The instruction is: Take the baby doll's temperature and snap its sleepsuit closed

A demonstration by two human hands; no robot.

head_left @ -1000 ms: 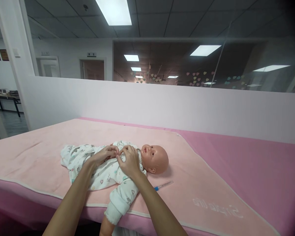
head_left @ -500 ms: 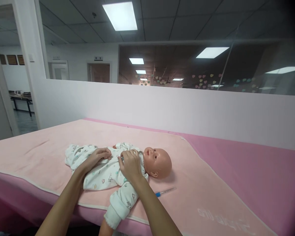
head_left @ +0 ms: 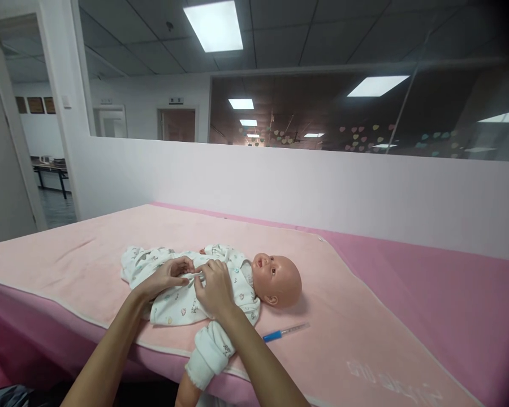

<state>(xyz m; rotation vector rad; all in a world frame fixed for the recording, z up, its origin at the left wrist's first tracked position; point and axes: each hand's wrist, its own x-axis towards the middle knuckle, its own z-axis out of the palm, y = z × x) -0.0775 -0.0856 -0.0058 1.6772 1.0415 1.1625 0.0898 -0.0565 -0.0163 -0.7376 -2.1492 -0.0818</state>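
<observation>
A baby doll [head_left: 277,280] lies on its back, its head to the right, in a white printed shirt [head_left: 173,311]. My right hand [head_left: 214,285] is over the shirt's front, thumb and fingers pinching the cloth near the middle. Just left of it, my left hand [head_left: 172,276] rests at the same front edge, its fingers curved and thumb held apart from them. A small button [head_left: 236,270] shows on the upper chest. The doll's near arm, in a bunched white sleeve [head_left: 210,347], hangs over the table's front edge, partly behind my right forearm.
Beside the doll lies a thermometer [head_left: 286,332] with a blue end. A peach blanket [head_left: 365,328] covers much of the pink table surface [head_left: 458,294]. Behind stands a white half wall [head_left: 301,186] with glass above. At left is a doorway [head_left: 55,169].
My right hand has moved left, down the shirt's front, uncovering the upper button. My left thumb has come away from its fingers. The view has shifted slightly.
</observation>
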